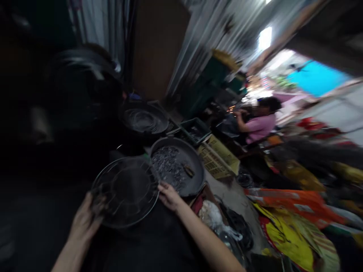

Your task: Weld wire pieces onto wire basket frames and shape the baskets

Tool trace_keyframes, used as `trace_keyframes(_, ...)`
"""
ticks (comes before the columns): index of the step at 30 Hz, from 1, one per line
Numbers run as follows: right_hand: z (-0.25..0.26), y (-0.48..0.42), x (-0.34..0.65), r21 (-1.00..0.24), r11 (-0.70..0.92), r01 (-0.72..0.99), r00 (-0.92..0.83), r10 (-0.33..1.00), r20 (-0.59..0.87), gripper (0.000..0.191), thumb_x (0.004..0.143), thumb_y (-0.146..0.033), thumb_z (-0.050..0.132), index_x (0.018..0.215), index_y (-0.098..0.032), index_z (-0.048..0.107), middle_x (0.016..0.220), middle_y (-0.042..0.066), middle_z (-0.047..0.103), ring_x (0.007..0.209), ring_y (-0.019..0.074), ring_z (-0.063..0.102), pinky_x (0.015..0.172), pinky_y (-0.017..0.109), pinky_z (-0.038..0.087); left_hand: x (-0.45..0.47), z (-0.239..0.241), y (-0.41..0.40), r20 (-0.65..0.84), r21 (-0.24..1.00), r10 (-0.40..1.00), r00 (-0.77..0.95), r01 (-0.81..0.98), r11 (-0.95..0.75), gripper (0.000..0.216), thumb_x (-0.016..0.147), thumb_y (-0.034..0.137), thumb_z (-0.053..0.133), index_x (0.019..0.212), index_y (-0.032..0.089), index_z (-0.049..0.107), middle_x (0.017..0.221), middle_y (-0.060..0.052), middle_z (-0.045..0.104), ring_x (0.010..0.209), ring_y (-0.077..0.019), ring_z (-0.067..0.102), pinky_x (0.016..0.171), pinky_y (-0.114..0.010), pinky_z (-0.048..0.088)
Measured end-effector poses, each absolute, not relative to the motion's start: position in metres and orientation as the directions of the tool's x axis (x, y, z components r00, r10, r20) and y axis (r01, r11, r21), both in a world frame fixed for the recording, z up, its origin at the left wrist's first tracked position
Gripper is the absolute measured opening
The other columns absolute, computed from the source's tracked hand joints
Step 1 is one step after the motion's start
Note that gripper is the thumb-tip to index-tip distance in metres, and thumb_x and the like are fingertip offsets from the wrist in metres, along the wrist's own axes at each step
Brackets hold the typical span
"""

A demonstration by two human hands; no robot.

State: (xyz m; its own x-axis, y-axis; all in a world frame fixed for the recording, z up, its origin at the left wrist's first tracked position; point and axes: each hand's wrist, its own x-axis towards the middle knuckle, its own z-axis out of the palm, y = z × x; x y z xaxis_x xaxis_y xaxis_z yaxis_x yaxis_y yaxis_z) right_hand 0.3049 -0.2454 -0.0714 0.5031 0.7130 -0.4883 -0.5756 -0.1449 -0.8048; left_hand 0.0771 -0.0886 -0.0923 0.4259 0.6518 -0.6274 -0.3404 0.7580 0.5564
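Observation:
A round wire grille (129, 192), like a fan guard with a thin bright rim, is held up in front of me, blurred by motion. My left hand (86, 217) grips its lower left edge, the fingers partly behind the wires. On the right rim, my right hand (169, 196) pinches the edge between thumb and fingers. Just beyond it sits a wide grey round pan (195, 160) with many small shiny metal pieces (167, 162) in its left half. A brownish-yellow object (187, 170) lies in that pan, its kind too blurred to tell.
Behind stand another dark round pan (146, 119), a green crate (195, 130) and a yellow crate (217, 156). A person in a pink shirt (261, 126) sits farther off near sparks. Plastic bags (211, 217) and yellow and orange sacks (292, 234) lie at right.

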Motion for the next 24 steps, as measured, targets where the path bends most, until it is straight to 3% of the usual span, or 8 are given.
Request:
trace_keyframes(3,-0.078,-0.256,0.306,-0.754,-0.166,-0.636,0.475,0.686,-0.552,0.043,0.053,-0.029,0.085,0.088,-0.021,0.062,0.084,-0.002,0.068,0.067,0.0108,0.064,0.074,0.028,0.052,0.081,-0.076,-0.102,-0.673,0.464,0.590,0.447,-0.365,0.807,0.025,0.093,0.037,0.041,0.101,0.019,0.057,0.075,-0.006,0.068,0.063,-0.0169,0.067,0.056,-0.028,0.057)
trace_keyframes(6,-0.081,-0.254,0.314,-0.708,-0.184,-0.682,0.432,0.679,-0.593,0.039,0.057,-0.023,0.082,0.090,-0.022,0.063,0.086,-0.003,0.069,0.067,0.0096,0.064,0.070,0.023,0.052,0.088,-0.069,-0.102,-0.688,0.424,0.581,0.436,-0.408,0.808,0.034,0.095,0.041,0.032,0.111,0.020,0.053,0.071,-0.005,0.066,0.055,-0.0151,0.065,0.051,-0.025,0.054)
trace_keyframes(9,-0.076,-0.248,0.316,-0.698,-0.159,-0.698,0.436,0.678,-0.592,0.035,0.061,-0.022,0.080,0.092,-0.024,0.063,0.091,-0.003,0.069,0.074,0.0101,0.066,0.074,0.023,0.053,0.093,-0.060,-0.100,-0.722,0.398,0.575,0.386,-0.448,0.801,0.032,0.096,0.037,0.032,0.113,0.019,0.052,0.061,-0.001,0.063,0.051,-0.0123,0.063,0.047,-0.018,0.050)
trace_keyframes(15,-0.064,-0.253,0.298,-0.664,-0.187,-0.724,0.378,0.697,-0.609,0.026,0.064,-0.028,0.079,0.083,-0.023,0.061,0.088,-0.001,0.071,0.087,0.0172,0.067,0.080,0.034,0.055,0.098,-0.057,-0.097,-0.725,0.371,0.579,0.372,-0.498,0.784,0.032,0.096,0.035,0.032,0.113,0.017,0.052,0.061,-0.002,0.062,0.055,-0.0127,0.064,0.049,-0.018,0.050)
trace_keyframes(19,-0.059,-0.260,0.285,-0.679,-0.281,-0.678,0.308,0.730,-0.610,0.031,0.069,-0.029,0.075,0.097,-0.021,0.063,0.094,0.003,0.071,0.085,0.0160,0.068,0.076,0.028,0.056,0.098,-0.061,-0.098,-0.748,0.359,0.566,0.348,-0.505,0.785,0.034,0.095,0.037,0.034,0.119,0.018,0.050,0.063,-0.001,0.061,0.054,-0.0121,0.064,0.049,-0.018,0.050)
trace_keyframes(24,-0.061,-0.262,0.279,-0.720,-0.221,-0.658,0.365,0.742,-0.562,0.025,0.071,-0.026,0.073,0.094,-0.024,0.063,0.101,0.001,0.069,0.090,0.0147,0.067,0.074,0.024,0.056,0.098,-0.057,-0.099,-0.775,0.332,0.537,0.333,-0.509,0.794,0.036,0.097,0.034,0.031,0.125,0.017,0.047,0.062,-0.001,0.061,0.053,-0.0108,0.062,0.050,-0.017,0.049)
